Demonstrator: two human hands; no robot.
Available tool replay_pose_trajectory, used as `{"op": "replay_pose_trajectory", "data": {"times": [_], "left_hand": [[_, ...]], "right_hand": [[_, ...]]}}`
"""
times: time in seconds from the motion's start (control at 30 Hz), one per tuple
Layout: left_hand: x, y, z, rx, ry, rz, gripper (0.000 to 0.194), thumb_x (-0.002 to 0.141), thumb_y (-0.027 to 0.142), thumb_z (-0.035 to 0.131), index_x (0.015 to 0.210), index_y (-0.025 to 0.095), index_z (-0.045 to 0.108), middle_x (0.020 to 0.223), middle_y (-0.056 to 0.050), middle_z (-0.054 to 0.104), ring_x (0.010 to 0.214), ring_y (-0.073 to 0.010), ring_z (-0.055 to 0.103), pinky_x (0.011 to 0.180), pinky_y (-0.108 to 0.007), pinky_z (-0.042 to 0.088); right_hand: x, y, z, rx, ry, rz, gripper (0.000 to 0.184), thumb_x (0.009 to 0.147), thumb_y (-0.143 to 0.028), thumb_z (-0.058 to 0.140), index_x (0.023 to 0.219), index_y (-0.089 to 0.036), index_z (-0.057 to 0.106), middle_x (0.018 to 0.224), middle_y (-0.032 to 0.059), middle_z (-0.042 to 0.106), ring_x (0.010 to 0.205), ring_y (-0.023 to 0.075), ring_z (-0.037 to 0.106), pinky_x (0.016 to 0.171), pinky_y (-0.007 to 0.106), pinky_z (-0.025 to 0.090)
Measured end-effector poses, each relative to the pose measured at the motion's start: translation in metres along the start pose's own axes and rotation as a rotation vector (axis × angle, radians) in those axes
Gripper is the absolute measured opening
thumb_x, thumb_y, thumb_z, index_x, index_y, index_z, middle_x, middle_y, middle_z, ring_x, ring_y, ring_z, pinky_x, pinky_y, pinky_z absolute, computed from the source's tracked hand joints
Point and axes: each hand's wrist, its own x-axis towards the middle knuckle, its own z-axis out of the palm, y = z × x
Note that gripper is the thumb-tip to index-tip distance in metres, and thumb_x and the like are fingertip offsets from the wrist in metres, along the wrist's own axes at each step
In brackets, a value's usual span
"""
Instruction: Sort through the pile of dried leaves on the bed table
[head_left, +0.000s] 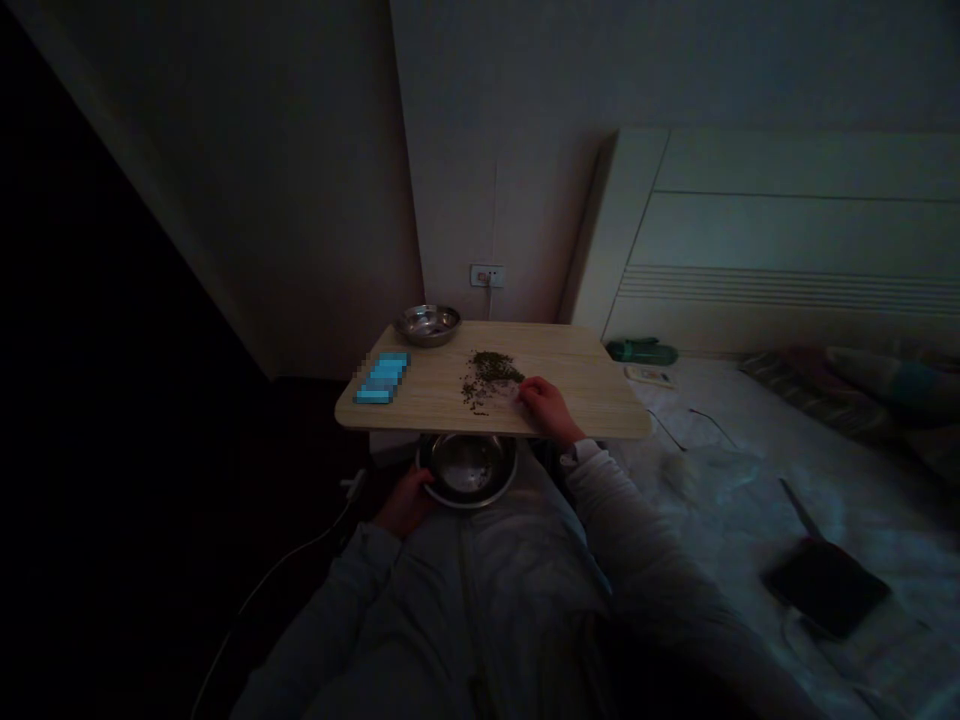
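A metal bowl (466, 497) rests on my lap just under the table's front edge, a few small bits inside it. My left hand (407, 503) grips its left rim. On the wooden tabletop (592, 370) lies a loose pile of small dark green grains (493, 364), possibly beans, with stray ones scattered toward the front. My right hand (546, 404) is at the pile's right side, fingers pinched together low over the wood. Something pale and see-through shows by the fingertips; whether they hold it is too dim to tell.
A second metal bowl (428, 326) stands at the table's back left, and a lit phone (382, 378) lies at the left edge. On the bed to the right are a green bottle (643, 351), eyeglasses, and a dark flat object (828, 588). A white cable (259, 590) trails at left.
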Motion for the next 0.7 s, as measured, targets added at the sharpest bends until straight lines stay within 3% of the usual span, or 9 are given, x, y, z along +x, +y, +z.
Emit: {"op": "replay_pose_trajectory", "data": {"times": [0.4, 0.7], "left_hand": [[0.0051, -0.0015, -0.0042, -0.065, -0.060, -0.030, 0.051, 0.057, -0.004, 0.052, 0.103, 0.015, 0.066, 0.088, -0.005, 0.076, 0.089, -0.0243, 0.073, 0.078, -0.036, 0.060], [0.0001, 0.0032, 0.0002, -0.093, 0.000, -0.076, 0.038, 0.063, -0.005, 0.049, 0.092, 0.013, 0.066, 0.084, -0.006, 0.076, 0.087, -0.0247, 0.074, 0.075, -0.035, 0.060]], "right_hand": [[-0.0007, 0.0011, 0.0002, 0.019, 0.007, -0.005, 0.018, 0.064, -0.037, 0.060, 0.073, -0.022, 0.055, 0.061, -0.0026, 0.064, 0.055, 0.0117, 0.048, 0.053, 0.024, 0.036], [-0.0003, 0.0010, -0.0012, 0.016, -0.003, 0.000, 0.020, 0.063, -0.038, 0.061, 0.073, -0.022, 0.054, 0.062, -0.0015, 0.063, 0.058, 0.0135, 0.051, 0.058, 0.027, 0.039]]}}
